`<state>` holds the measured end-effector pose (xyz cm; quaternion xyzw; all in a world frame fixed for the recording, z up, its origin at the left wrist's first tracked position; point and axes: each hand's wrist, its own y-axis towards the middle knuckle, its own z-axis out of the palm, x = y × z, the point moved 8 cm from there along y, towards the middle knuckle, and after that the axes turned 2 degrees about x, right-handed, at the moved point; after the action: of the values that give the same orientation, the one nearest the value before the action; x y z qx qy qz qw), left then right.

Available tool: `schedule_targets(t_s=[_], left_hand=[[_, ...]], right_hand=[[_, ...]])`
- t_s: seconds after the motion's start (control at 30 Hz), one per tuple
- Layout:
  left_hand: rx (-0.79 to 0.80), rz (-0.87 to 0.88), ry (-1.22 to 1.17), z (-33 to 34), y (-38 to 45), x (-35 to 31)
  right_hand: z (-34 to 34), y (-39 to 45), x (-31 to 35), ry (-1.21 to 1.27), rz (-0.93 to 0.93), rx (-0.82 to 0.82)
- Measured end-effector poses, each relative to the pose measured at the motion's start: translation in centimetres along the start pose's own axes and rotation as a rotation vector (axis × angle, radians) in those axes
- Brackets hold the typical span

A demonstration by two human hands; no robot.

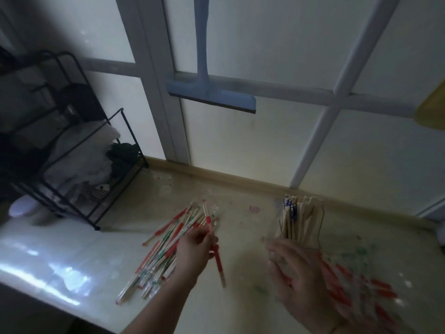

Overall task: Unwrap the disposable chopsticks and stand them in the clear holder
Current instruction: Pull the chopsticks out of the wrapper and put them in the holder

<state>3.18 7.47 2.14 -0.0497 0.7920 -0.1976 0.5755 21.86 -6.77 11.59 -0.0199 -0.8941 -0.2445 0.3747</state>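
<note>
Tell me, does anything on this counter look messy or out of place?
Yes. Empty red-and-clear wrappers lie strewn on the counter at the right, below the clear holder. Wrapped chopsticks sprawl in a loose heap at the left. Faint red and green smudges mark the counter between them.

Dim panelled wall (252, 145), black wire rack (79, 150) leftward

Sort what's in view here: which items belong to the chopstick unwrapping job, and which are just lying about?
Job:
- left hand gripping a wrapped pair
- wrapped chopsticks pile
- clear holder with bare chopsticks
- empty wrappers
- right hand, blurred, fingers spread

Lying about:
- black wire rack
- blue squeegee
- white container
</note>
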Motion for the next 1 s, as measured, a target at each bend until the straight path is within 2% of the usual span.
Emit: schedule_targets(t_s=[0.03, 0.1, 0.17, 0.2, 0.37, 0.53, 0.7, 1.0], left_hand=[[0.057, -0.056, -0.156, 0.7, -0.8, -0.9], [0.109, -0.087, -0.29, 1.8, -1.8, -2.2], [0.135, -0.111, -0.36, 2.6, -2.4, -2.7], [0.141, -0.121, -0.38, 2.9, -2.5, -2.8], [0.186, -0.104, -0.444, 3.5, -2.4, -4.5], [0.117, -0.11, -0.658, 3.3, -0.9, -6.7], [0.163, -0.112, -0.668, 4.4, -1.6, -6.7], [0.231, -0.127, -0.643, 6.1, -4.0, -6.0]], right_hand=[[2.0, -1.0, -1.0, 0.048, 0.21, 0.09], [6.1, -3.8, -2.9, 0.249, 0.622, 0.271], [8.5, -5.6, -3.4, 0.458, 0.869, 0.323], [8.6, -5.7, -3.3, 0.51, 0.916, 0.317], [6.7, -4.8, -2.7, 0.64, 0.937, 0.342], [6.0, -4.6, -2.2, 0.664, 0.914, 0.43], [5.8, -4.7, -1.6, 0.668, 0.876, 0.464], [4.6, -4.6, -2.0, 0.695, 0.838, 0.391]])
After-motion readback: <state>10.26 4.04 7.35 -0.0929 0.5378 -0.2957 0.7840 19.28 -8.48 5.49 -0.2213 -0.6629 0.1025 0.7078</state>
